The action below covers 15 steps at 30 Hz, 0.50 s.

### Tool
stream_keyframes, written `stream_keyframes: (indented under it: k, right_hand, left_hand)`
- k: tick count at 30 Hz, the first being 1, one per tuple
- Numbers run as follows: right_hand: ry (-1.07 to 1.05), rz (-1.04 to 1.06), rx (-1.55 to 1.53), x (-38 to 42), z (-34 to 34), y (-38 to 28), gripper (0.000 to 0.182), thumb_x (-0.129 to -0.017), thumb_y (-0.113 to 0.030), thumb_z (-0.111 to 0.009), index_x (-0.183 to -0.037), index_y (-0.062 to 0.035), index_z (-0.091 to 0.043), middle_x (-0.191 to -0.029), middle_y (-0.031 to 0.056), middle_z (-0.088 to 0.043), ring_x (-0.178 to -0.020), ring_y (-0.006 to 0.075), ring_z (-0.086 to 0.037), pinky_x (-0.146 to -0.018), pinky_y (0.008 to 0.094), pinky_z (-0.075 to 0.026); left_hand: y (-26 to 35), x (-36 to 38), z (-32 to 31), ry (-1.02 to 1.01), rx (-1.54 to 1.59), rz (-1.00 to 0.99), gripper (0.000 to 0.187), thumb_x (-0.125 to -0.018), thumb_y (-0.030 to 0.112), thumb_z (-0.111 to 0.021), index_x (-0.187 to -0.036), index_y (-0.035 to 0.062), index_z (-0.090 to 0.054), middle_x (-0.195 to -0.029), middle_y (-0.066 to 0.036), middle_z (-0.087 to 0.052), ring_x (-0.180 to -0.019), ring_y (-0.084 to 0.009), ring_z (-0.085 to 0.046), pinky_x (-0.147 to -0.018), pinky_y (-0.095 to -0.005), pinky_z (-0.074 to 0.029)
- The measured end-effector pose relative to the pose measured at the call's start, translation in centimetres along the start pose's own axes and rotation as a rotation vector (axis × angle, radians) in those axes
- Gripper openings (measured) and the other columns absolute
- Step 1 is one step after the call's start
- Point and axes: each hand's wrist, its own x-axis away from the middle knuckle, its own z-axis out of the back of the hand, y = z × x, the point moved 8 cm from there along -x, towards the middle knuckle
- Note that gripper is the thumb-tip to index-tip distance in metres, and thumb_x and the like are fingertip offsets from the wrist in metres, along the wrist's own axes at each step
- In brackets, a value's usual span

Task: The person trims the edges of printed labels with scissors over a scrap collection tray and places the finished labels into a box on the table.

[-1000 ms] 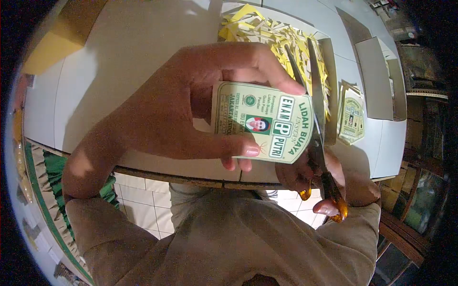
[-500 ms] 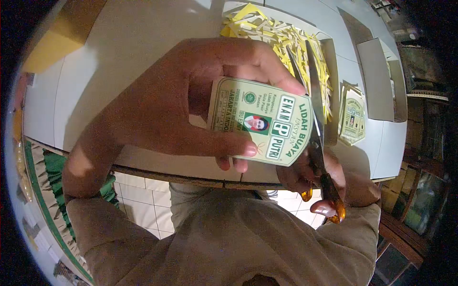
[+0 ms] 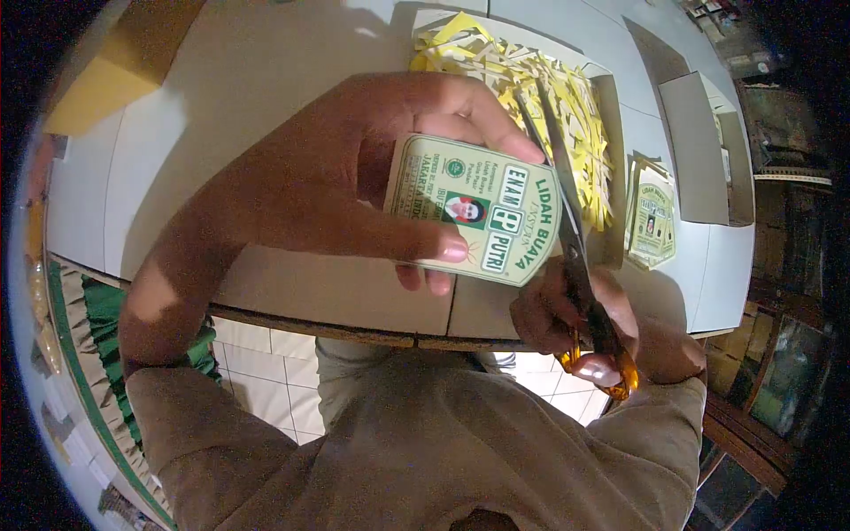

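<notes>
A pale green printed label (image 3: 482, 208) with a shaped top is pinched by its long edges in my left hand (image 3: 354, 168). It reads "Lidah Buaya" and "Enam Putri" beside a small portrait, turned sideways in this view. My right hand (image 3: 575, 319) has its fingers through the amber handles of a pair of scissors (image 3: 571, 230). The blades point up and away from me, slightly parted at the tips, and run right along the label's curved top edge. Below the label, the fingertips of my left hand show.
A shallow box (image 3: 611, 115) of yellow and white paper strips (image 3: 567, 115) stands behind the label. To its right lies a stack of similar labels (image 3: 652, 212), beside an open grey carton (image 3: 699, 150). A brown cardboard box (image 3: 124, 71) sits at the far left of the white tabletop (image 3: 354, 296).
My left hand has brought the label slightly left and up. The scissors have shifted left with it, and their blades have drawn closer together.
</notes>
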Motion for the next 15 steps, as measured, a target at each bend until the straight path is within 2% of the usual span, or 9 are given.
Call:
stream_keyframes:
  k: [4, 6, 7, 9, 10, 12, 13, 15]
  right_hand:
    - [0.09, -0.023, -0.144, 0.0, 0.1, 0.0, 0.034, -0.071, -0.014, -0.063, -0.084, -0.0067, -0.033, -0.069, 0.0023, -0.038, -0.059, 0.0128, -0.038, -0.051, 0.025, -0.03]
    - [0.16, -0.051, -0.146, 0.1, 0.8, 0.0, 0.035, -0.071, -0.016, -0.063, -0.085, -0.0081, -0.032, -0.068, 0.0019, -0.038, -0.058, 0.0122, -0.038, -0.05, 0.0241, -0.03]
    - [0.163, 0.014, -0.154, 0.0, 1.0, -0.1, 0.036, -0.072, -0.019, -0.062, -0.086, -0.0088, -0.031, -0.068, 0.002, -0.039, -0.057, 0.0114, -0.038, -0.05, 0.0235, -0.03]
    - [0.171, 0.021, -0.169, -0.3, 1.1, -0.4, 0.037, -0.072, -0.021, -0.063, -0.086, -0.0091, -0.031, -0.068, 0.0021, -0.039, -0.057, 0.0111, -0.038, -0.049, 0.0232, -0.03]
    - [0.182, 0.02, -0.191, -0.3, 1.3, -0.5, 0.038, -0.071, -0.023, -0.064, -0.086, -0.0093, -0.031, -0.068, 0.0023, -0.039, -0.056, 0.0108, -0.038, -0.049, 0.0229, -0.03]
    - [0.19, -0.011, -0.197, -0.3, 1.4, -0.4, 0.04, -0.071, -0.026, -0.064, -0.085, -0.0095, -0.031, -0.067, 0.0023, -0.038, -0.056, 0.0107, -0.037, -0.049, 0.0227, -0.03]
    - [0.2, -0.047, -0.209, -0.3, 1.5, -0.2, 0.041, -0.071, -0.028, -0.065, -0.085, -0.0096, -0.031, -0.067, 0.0023, -0.038, -0.056, 0.0106, -0.037, -0.048, 0.0225, -0.03]
    - [0.204, -0.065, -0.195, -0.3, 1.7, -0.3, 0.043, -0.071, -0.031, -0.065, -0.085, -0.0098, -0.031, -0.067, 0.0023, -0.037, -0.056, 0.0107, -0.037, -0.048, 0.0224, -0.03]
  left_hand:
    - [0.2, -0.3, 0.3, 0.01, -0.044, -0.015, 0.053, -0.07, 0.015, -0.067, -0.114, -0.0006, -0.043, -0.087, -0.012, -0.059, -0.058, -0.0163, -0.06, -0.044, -0.0249, -0.05]
    - [0.2, -0.3, 0.7, 0.054, -0.027, 0.07, 0.049, -0.071, 0.018, -0.066, -0.111, 0.0015, -0.044, -0.089, -0.01, -0.058, -0.07, -0.016, -0.06, -0.055, -0.0262, -0.051]
    - [-0.2, -0.5, 0.8, 0.053, -0.036, 0.065, 0.049, -0.071, 0.018, -0.066, -0.111, 0.0015, -0.044, -0.089, -0.01, -0.058, -0.07, -0.016, -0.06, -0.055, -0.0262, -0.051]
    - [0.9, -0.8, 1.9, 0.152, -0.211, -0.229, 0.041, -0.071, 0.02, -0.066, -0.103, 0.0036, -0.047, -0.088, -0.008, -0.058, -0.081, -0.0151, -0.057, -0.069, -0.0276, -0.048]
    - [1.3, -0.7, 2.1, 0.15, -0.217, -0.234, 0.041, -0.071, 0.02, -0.066, -0.103, 0.0036, -0.047, -0.088, -0.008, -0.058, -0.081, -0.0151, -0.057, -0.069, -0.0276, -0.048]
    - [1.9, -0.4, 2.2, 0.136, -0.37, -0.185, 0.026, -0.078, 0.01, -0.061, -0.1, 0.0031, -0.049, -0.091, -0.007, -0.058, -0.091, -0.0109, -0.053, -0.076, -0.0251, -0.043]
    - [1.7, -0.4, 2.3, 0.135, -0.375, -0.19, 0.026, -0.078, 0.01, -0.061, -0.1, 0.0031, -0.049, -0.091, -0.007, -0.058, -0.091, -0.0109, -0.053, -0.076, -0.0251, -0.043]
    - [2.0, -0.3, 2.8, 0.176, -0.232, -0.344, 0.022, -0.076, 0.009, -0.064, -0.091, 0.0038, -0.049, -0.088, -0.005, -0.058, -0.087, -0.0104, -0.053, -0.074, -0.0256, -0.043]
